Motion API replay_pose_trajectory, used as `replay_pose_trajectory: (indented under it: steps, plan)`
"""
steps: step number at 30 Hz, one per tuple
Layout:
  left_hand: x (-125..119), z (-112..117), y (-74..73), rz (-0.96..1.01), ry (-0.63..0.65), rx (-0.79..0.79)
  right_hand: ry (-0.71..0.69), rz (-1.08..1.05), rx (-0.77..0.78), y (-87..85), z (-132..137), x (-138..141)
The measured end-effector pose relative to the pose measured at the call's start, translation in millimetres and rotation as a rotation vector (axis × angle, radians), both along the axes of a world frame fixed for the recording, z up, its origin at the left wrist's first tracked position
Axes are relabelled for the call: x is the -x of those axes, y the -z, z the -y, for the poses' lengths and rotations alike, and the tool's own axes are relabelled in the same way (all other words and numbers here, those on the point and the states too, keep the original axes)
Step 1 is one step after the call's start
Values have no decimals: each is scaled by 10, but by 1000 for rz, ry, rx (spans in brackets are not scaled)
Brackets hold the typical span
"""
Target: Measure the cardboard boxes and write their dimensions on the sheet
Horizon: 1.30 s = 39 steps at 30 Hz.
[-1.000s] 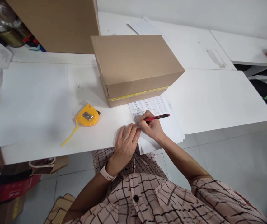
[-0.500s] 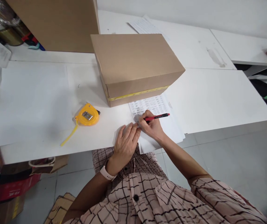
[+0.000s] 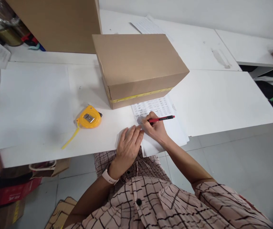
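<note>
My right hand (image 3: 155,130) is closed around a red pen (image 3: 161,119), its tip resting on a printed sheet of paper (image 3: 159,108) at the table's front edge. My left hand (image 3: 128,146) lies flat with fingers stretched out on the paper's left edge, touching the right hand. A closed cardboard box (image 3: 136,65) with a yellow tape strip stands on the far part of the sheet. A yellow tape measure (image 3: 89,117) with a short length of tape pulled out lies to the left of my hands.
A large cardboard box (image 3: 55,22) stands at the back left on the white table (image 3: 217,98). More printed paper (image 3: 147,27) lies behind the box. Metal containers (image 3: 0,22) sit at far left. Cardboard and a red box (image 3: 14,190) lie on the floor.
The right hand with the pen has shifted very slightly on the paper. The left hand stays put.
</note>
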<state>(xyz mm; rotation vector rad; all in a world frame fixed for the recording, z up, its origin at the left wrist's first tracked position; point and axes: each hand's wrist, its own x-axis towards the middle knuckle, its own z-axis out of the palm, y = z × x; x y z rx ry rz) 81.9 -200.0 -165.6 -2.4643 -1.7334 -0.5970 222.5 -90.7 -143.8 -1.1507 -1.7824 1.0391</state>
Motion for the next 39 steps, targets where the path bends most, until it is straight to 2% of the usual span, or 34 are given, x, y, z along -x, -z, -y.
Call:
replay_pose_trajectory:
  steps: [10,17,26,39]
  plan:
    - [1,5,5,-13,-3,-4,-21,-5,-21,8,-1,-4]
    - [0,2,8,-31,13,93,30,-9,-13,-14,3,7]
    - [-12,-7,-16,-52,3,65,32,38,-7,-27,9,13]
    - [-5,5,-17,-18,13,114,21,40,5,-41,4,-3]
